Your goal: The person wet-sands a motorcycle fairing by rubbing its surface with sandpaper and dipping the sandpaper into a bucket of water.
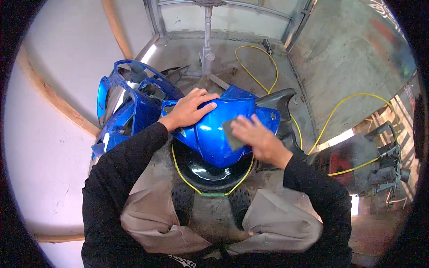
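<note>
A glossy blue motorcycle fairing panel (212, 143) lies over a round black basin (223, 177) between my feet. My left hand (192, 107) rests on the panel's far left part, fingers stretched along its upper edge and thumb apart. A grey-green abrasive sheet (233, 136) is under the fingers of my right hand (257, 136), pressed flat against the panel's right side. That hand is slightly blurred. Liquid in the basin reflects light, and its near rim shows below the panel.
More blue fairing parts (134, 98) stand at the left. A black curved part (280, 100) lies beyond my right hand. Yellow hose (276, 67) loops over the concrete floor to a dark tank-like machine (353, 158) at right. A metal post (208, 40) rises at the far side.
</note>
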Demonstrator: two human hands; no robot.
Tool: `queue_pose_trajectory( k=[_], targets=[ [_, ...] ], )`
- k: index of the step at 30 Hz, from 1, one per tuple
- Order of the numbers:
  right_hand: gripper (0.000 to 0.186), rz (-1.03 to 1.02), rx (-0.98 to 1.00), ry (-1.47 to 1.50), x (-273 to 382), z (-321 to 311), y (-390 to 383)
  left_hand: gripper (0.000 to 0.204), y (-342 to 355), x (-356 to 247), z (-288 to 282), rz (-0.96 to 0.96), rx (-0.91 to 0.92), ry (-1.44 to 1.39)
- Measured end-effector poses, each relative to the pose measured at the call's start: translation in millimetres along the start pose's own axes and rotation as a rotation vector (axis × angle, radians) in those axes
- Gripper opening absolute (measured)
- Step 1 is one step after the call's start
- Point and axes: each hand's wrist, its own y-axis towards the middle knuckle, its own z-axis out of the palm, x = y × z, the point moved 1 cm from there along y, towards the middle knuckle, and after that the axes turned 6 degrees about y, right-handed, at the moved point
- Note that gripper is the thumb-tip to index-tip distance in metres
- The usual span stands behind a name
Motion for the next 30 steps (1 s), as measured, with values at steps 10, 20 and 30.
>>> queue_pose_trajectory(
  k=[10, 20, 30],
  targets=[
    [0.078, -0.068, 0.080, 0.063, 19.3, 7.0, 4.2, 0.049, -1.6, 1.0, -1.0, -0.041, 0.023, 0.004],
    [0.079, -0.095, 0.081, 0.084, 26.0, 12.4, 4.2, 0.048, 0.5, 5.6, 3.2, -0.040, 0.013, -0.014],
    [0.091, -0.088, -0.051, 0.143, 15.8, 26.5, -4.7, 0.050, 0.1, 0.1, -1.5, -0.051, 0.047, -0.027]
  ],
)
